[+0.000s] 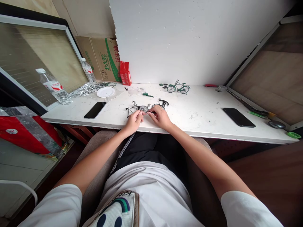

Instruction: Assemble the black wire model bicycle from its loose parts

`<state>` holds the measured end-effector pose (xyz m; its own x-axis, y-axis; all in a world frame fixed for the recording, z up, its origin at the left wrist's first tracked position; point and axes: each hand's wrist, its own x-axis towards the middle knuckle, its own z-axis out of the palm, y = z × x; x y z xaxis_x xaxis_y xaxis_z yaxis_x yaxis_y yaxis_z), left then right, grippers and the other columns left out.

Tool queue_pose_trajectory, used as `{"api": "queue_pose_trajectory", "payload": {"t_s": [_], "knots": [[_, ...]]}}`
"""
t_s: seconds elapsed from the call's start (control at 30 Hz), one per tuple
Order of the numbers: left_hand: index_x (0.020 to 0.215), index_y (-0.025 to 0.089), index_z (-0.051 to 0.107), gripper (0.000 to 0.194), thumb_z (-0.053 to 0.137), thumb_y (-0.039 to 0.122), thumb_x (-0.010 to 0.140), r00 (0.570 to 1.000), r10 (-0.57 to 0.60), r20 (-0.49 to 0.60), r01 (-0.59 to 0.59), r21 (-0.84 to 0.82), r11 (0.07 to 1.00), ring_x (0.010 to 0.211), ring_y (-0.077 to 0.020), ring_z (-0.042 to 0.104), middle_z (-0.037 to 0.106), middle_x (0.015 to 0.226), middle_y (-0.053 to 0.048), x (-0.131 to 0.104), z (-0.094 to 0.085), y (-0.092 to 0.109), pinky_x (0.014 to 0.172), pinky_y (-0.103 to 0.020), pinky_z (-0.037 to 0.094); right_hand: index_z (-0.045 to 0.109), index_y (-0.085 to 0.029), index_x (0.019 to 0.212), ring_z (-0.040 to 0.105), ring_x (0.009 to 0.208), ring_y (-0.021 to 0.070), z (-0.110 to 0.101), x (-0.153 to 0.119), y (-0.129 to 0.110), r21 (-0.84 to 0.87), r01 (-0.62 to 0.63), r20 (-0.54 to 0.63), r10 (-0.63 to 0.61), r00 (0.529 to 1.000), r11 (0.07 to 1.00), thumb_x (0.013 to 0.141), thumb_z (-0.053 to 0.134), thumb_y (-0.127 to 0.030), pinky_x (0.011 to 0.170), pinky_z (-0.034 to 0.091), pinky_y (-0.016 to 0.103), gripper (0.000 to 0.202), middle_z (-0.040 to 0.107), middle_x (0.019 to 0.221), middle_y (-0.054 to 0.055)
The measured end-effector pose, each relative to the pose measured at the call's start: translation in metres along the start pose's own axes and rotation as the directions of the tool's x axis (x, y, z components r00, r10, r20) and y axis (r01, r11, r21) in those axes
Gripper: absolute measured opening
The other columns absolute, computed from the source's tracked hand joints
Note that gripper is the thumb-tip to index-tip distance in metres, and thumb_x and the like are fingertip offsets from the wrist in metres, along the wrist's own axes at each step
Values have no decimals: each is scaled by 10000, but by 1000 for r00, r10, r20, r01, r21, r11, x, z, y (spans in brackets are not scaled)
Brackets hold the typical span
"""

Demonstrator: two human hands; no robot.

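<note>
Both hands meet near the front edge of the white table (201, 123). My left hand (134, 121) is closed, its thumb and fingertips pinched on something too small to make out. Facing it, my right hand (159, 116) is also pinched, on a small dark piece whose shape is unclear. Just behind the fingers lie black model bicycle parts (133, 108), with a frame, handlebar and spoked wheel. More black parts (163, 102) lie behind my right hand, which partly hides them. Farther back, a green model bicycle (178, 88) stands upright, and a green part (148, 94) lies left of it.
A black phone (95, 110) lies at left, another phone (239, 117) at right. At back left are a white round lid (105, 92), two bottles (55, 88), a red box (125, 74) and a carton (104, 60). A computer mouse (276, 124) sits far right.
</note>
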<state>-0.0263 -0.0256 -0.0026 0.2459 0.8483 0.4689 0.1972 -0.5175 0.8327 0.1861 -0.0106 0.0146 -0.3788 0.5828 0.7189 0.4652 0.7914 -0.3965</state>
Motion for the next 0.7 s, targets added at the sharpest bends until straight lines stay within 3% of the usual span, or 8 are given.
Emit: {"api": "queue_pose_trajectory", "payload": {"t_s": [0.7], "knots": [[1008, 201, 653, 424, 432, 552, 1091, 1000, -7, -15, 7, 18, 1000, 722, -171, 607, 613, 743, -22, 0, 0, 0, 752, -304, 516, 614, -230, 967, 569, 777, 219, -1, 0, -2, -17, -22, -15, 22, 1000, 1000, 1093, 522, -502, 700, 439, 366, 313, 627, 865, 68]]}}
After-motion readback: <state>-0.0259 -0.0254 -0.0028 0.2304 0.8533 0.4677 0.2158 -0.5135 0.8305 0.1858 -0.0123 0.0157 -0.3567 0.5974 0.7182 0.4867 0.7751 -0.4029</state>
